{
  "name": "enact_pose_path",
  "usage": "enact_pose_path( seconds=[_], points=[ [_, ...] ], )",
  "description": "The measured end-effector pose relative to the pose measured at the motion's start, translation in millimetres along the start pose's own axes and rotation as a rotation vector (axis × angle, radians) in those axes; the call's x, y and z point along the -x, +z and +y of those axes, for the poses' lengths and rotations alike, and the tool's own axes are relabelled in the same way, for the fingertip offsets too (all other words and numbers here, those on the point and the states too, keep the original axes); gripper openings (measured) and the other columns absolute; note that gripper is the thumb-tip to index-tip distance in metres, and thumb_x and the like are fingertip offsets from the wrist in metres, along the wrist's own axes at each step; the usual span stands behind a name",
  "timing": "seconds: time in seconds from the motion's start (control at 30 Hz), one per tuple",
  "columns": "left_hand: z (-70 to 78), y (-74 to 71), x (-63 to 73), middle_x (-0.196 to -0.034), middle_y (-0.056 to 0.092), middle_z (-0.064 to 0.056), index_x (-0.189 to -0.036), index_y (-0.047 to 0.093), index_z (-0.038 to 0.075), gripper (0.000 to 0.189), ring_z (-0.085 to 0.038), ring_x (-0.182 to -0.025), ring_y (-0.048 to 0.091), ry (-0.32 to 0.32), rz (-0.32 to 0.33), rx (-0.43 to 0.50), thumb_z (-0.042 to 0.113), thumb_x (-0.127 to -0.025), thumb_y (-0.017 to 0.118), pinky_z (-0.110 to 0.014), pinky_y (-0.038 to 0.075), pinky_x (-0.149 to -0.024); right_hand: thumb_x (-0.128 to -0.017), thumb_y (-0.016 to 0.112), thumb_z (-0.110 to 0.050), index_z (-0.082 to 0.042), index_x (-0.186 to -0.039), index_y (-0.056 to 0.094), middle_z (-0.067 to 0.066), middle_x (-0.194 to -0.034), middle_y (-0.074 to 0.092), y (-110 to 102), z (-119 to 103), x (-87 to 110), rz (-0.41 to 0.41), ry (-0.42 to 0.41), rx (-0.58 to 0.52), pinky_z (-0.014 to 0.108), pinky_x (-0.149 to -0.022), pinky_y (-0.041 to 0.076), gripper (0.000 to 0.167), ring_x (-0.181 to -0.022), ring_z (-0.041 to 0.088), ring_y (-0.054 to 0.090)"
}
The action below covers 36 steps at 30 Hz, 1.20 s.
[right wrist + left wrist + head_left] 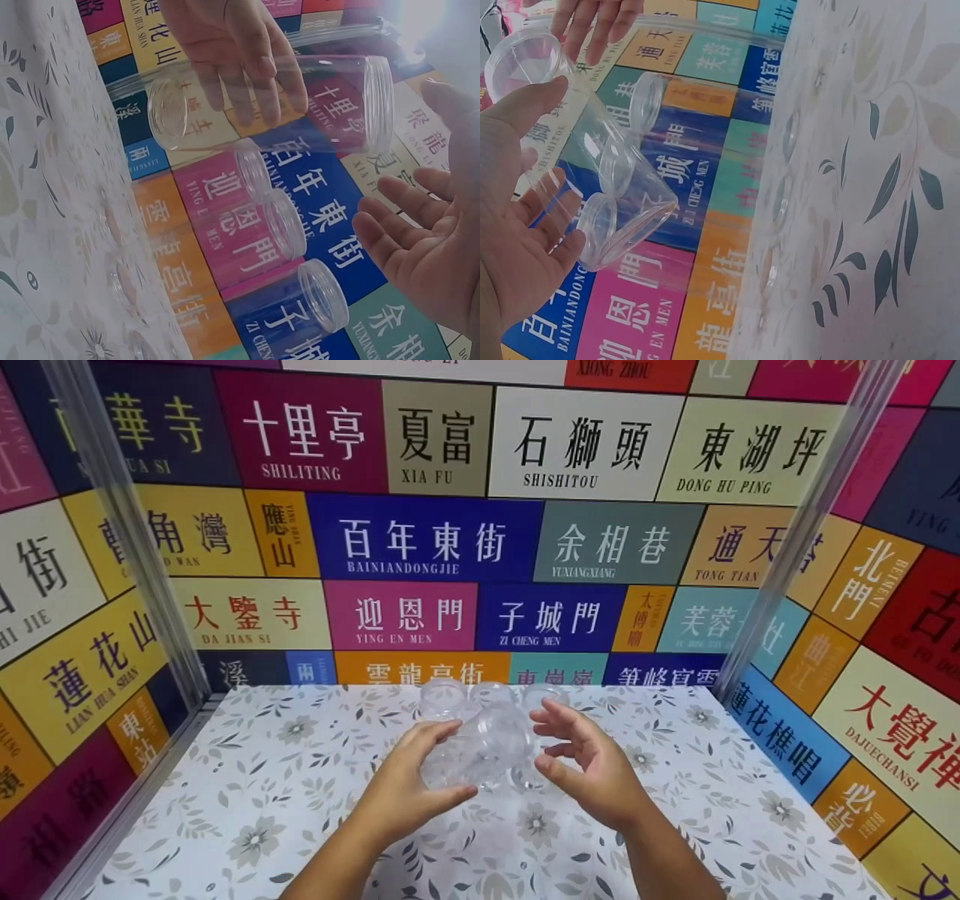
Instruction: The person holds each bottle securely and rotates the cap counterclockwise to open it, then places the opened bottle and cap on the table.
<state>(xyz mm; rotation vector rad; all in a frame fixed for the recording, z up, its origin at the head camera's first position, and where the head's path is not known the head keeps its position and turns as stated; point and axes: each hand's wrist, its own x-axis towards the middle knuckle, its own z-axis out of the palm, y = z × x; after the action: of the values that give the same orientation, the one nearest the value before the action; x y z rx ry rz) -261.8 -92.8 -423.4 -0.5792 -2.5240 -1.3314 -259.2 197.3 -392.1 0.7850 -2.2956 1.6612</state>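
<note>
My left hand [412, 776] grips a clear plastic jar [480, 742] from its left side, thumb and fingers spread round the wall. In the right wrist view this jar [330, 105] is seen raised above the tabletop, see-through, with a ringed rim at its upper end. To its right, my right hand [592, 765] is held with fingers relaxed and apart, holding nothing. Three similar clear jars stand in a row behind: a left one [442, 699], a middle one [489, 692] and a right one [545, 694]. The held jar partly hides them in the head view.
A white tabletop [255, 840] with a grey flower and leaf pattern lies under the hands. Panels with colourful Chinese lettering [420, 540] surround it at the back and sides. Clear upright strips [795, 532] mark the back corners.
</note>
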Motion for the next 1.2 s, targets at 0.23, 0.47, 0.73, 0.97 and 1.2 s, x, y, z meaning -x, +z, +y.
enact_pose_path(
  seconds=[0.23,0.47,0.73,0.97,1.2],
  points=[
    [1.4,4.7,0.9,-0.156,0.056,0.01,-0.151,0.053,0.047,0.079,-0.024,-0.148,0.053,-0.021,-0.052,-0.018,0.047,-0.082,0.092,-0.058,0.046,-0.123,-0.091,0.082,-0.011,-0.014,-0.158,0.052,0.01,-0.144,0.062,4.9,0.5,0.6,-0.016,0.007,0.024,0.028,-0.097,0.06,0.073,-0.12,0.021,0.063],
    [4.1,6.8,1.8,-0.156,0.057,0.005,-0.153,0.051,0.051,0.082,-0.027,-0.145,0.055,0.024,-0.082,-0.074,0.043,-0.083,0.093,-0.058,0.05,-0.119,-0.087,0.088,-0.017,-0.019,-0.154,0.058,0.005,-0.138,0.057,7.1,0.0,0.4,-0.025,0.001,0.062,0.025,-0.088,0.058,0.074,-0.109,0.027,0.058],
    [5.0,7.9,3.7,-0.156,0.057,0.005,-0.154,0.049,0.051,0.083,-0.027,-0.145,0.055,0.049,-0.094,-0.109,0.045,-0.083,0.092,-0.058,0.05,-0.119,-0.083,0.093,-0.022,-0.017,-0.15,0.062,0.006,-0.14,0.056,9.3,-2.1,0.7,-0.025,0.036,0.096,0.023,-0.084,0.056,0.074,-0.106,0.023,0.056],
    [4.6,7.4,6.2,-0.159,0.057,0.01,-0.155,0.047,0.053,0.083,-0.026,-0.15,0.052,0.098,-0.098,-0.148,0.052,-0.084,0.089,-0.06,0.044,-0.123,-0.082,0.093,-0.018,-0.01,-0.146,0.064,0.004,-0.137,0.058,8.5,-2.3,0.8,-0.025,0.032,0.088,0.023,-0.086,0.058,0.071,-0.107,0.025,0.057],
    [2.8,7.9,5.6,-0.158,0.057,0.014,-0.154,0.048,0.053,0.082,-0.025,-0.149,0.053,0.1,-0.112,-0.126,0.052,-0.083,0.089,-0.059,0.045,-0.123,-0.083,0.09,-0.016,-0.015,-0.152,0.06,0.002,-0.144,0.057,3.5,-0.4,3.1,-0.087,-0.052,0.111,0.025,-0.09,0.057,0.075,-0.114,0.029,0.055]
  ],
)
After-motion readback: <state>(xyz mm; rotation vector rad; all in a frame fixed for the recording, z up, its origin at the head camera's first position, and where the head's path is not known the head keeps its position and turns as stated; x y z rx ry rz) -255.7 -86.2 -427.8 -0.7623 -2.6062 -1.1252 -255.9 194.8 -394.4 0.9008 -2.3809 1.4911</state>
